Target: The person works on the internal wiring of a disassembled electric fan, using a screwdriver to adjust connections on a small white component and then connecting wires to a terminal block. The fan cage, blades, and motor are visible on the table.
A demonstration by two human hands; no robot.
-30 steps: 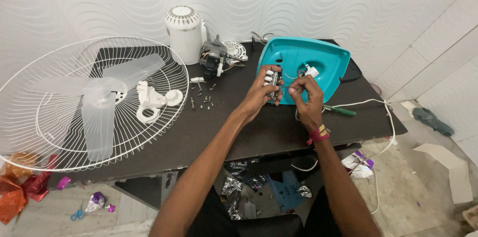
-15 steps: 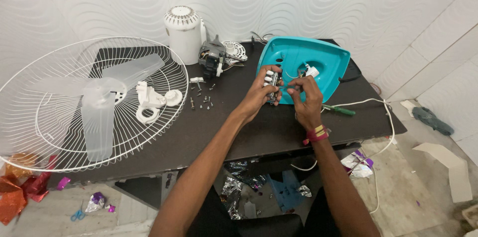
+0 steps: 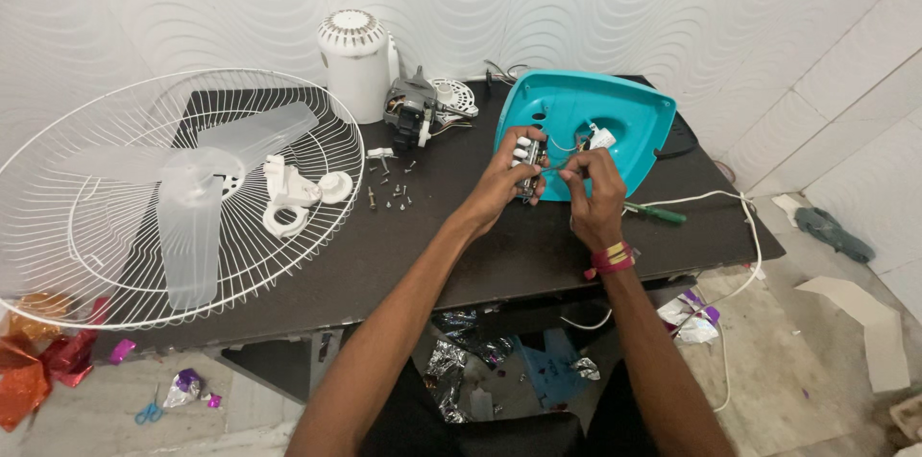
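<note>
I see the left hand point(image 3: 507, 172) closed around a small switch block point(image 3: 529, 167) with white buttons, held just in front of the teal fan base point(image 3: 624, 116). The right hand point(image 3: 591, 190) pinches thin wires point(image 3: 557, 170) beside the block, fingers narrow. Green screwdriver point(image 3: 655, 214) lies right of the base, on the dark table point(image 3: 432, 246). Loose screws point(image 3: 394, 192) sit left of the base; motor point(image 3: 411, 113) and white cover point(image 3: 355, 63) further left; fan grille point(image 3: 125, 217) with 3 blades farthest left.
</note>
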